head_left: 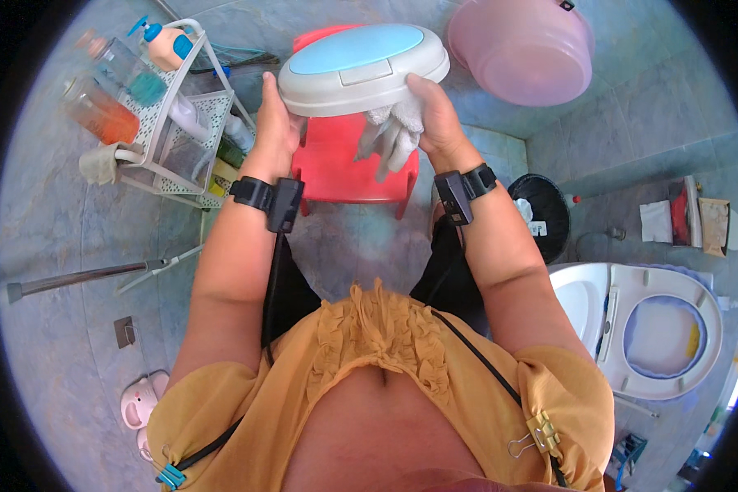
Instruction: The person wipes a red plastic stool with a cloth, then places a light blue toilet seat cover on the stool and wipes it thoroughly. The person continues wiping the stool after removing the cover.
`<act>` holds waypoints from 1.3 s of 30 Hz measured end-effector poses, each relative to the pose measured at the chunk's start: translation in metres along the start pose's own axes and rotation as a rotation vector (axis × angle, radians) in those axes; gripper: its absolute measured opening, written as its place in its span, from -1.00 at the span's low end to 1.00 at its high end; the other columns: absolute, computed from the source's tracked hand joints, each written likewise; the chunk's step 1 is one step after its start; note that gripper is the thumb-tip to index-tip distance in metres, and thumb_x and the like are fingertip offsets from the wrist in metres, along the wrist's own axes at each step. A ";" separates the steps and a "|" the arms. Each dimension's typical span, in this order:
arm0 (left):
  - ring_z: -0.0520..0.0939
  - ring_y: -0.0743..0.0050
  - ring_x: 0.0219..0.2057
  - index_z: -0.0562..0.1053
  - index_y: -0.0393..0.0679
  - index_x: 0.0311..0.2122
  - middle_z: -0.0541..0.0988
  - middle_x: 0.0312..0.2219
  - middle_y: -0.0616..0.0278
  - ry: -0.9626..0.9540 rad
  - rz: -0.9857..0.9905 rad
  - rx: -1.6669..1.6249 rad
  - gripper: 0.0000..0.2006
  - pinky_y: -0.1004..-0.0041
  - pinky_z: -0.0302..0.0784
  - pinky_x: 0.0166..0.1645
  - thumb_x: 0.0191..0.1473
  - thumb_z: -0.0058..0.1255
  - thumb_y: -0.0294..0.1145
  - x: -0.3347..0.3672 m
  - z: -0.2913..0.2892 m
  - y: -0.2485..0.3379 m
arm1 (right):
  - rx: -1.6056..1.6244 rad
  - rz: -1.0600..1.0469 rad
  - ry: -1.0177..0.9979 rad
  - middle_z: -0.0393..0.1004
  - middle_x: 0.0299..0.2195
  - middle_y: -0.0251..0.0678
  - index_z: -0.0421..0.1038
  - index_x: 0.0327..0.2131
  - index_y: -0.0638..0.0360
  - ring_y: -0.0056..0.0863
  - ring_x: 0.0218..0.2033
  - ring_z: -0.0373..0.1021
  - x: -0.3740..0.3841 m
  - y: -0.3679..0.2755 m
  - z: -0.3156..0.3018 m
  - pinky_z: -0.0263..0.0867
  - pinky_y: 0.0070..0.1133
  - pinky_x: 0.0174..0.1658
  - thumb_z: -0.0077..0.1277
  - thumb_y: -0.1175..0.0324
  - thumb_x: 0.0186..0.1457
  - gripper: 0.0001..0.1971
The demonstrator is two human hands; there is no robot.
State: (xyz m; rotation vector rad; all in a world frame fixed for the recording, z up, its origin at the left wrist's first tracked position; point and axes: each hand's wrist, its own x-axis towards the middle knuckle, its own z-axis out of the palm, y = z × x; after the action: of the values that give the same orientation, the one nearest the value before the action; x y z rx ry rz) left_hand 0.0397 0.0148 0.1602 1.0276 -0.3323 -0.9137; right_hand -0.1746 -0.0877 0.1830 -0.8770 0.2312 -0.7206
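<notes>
Held up in front of me is an oval, off-white plastic piece (pixel 336 97) with a light-blue top panel and a front tab, like a bin lid. My left hand (pixel 277 123) grips its left end, thumb up along the rim. Its right end is in my right hand (pixel 437 119), thumb on top. A greyish-white knitted glove (pixel 398 143) hangs from under the rim beside my right hand, its limp fingers pointing down. Most of my fingers are hidden beneath the piece. Below and behind it stands a red plastic chair (pixel 357 176).
A white shelf rack (pixel 166 115) with bottles and a cloth (pixel 98 164) stands left. A pink basin (pixel 541 57) is at the upper right. A black-lined bin (pixel 553 205) and a toilet with raised seat (pixel 631 279) are on the right. Pink slippers (pixel 139 403) lie lower left.
</notes>
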 end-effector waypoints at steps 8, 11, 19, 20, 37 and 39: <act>0.40 0.07 0.23 0.33 -0.08 0.25 0.42 0.22 0.15 -0.259 -0.075 -0.495 -0.37 -0.04 0.28 0.32 0.24 0.01 0.14 0.000 -0.010 0.022 | 0.073 0.060 -0.063 0.55 -0.02 -0.14 0.38 0.10 0.30 -0.31 -0.03 0.50 0.002 0.002 -0.011 0.39 -0.34 0.12 0.02 0.18 0.22 -0.53; 0.39 0.05 0.25 0.30 -0.10 0.28 0.41 0.23 0.14 -0.247 0.010 -0.503 -0.36 -0.06 0.23 0.36 0.21 0.10 0.04 0.000 -0.019 0.029 | 0.041 0.122 -0.065 0.55 -0.02 -0.15 0.38 0.10 0.29 -0.34 -0.04 0.50 0.007 0.006 -0.014 0.39 -0.35 0.11 0.03 0.12 0.25 -0.52; 0.38 0.09 0.25 0.24 -0.14 0.30 0.38 0.24 0.14 -0.187 0.123 -0.409 -0.35 0.02 0.22 0.38 0.17 0.18 -0.20 -0.002 -0.030 0.050 | -0.495 0.076 0.368 0.58 -0.33 -0.29 0.52 -0.15 0.25 -0.55 -0.37 0.49 0.029 0.018 -0.021 0.46 -0.53 -0.25 0.08 0.17 0.28 -0.70; 0.38 0.10 0.25 0.24 -0.14 0.30 0.38 0.23 0.14 -0.168 0.143 -0.378 -0.35 0.04 0.23 0.38 0.16 0.19 -0.23 -0.002 -0.031 0.050 | -0.585 -0.009 0.504 0.58 -0.35 -0.30 0.53 -0.17 0.24 -0.58 -0.38 0.48 0.029 0.015 -0.019 0.45 -0.54 -0.27 0.10 0.22 0.28 -0.74; 0.57 0.26 0.08 0.31 -0.32 0.23 0.52 0.09 0.04 -0.439 -0.049 -0.086 -0.39 0.27 0.47 0.23 0.15 0.19 -0.25 -0.022 -0.011 0.013 | -0.842 -0.395 0.066 0.58 -0.23 -0.32 0.56 -0.21 0.20 -0.52 -0.18 0.47 -0.009 0.020 0.058 0.39 -0.54 -0.06 0.17 0.40 0.14 -0.84; 0.58 0.24 0.06 0.33 -0.35 0.21 0.54 0.07 0.05 -0.407 -0.009 -0.087 -0.39 0.26 0.49 0.21 0.13 0.20 -0.26 -0.018 -0.014 0.015 | -0.709 -0.107 -0.048 0.59 -0.25 -0.39 0.56 -0.21 0.19 -0.60 -0.19 0.46 -0.014 0.019 0.057 0.38 -0.59 -0.08 0.13 0.35 0.22 -0.85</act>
State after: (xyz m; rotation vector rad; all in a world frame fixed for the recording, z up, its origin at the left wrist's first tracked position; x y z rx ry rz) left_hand 0.0455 0.0404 0.1687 0.7595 -0.6221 -1.1352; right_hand -0.1490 -0.0352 0.2030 -1.5882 0.4112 -0.7234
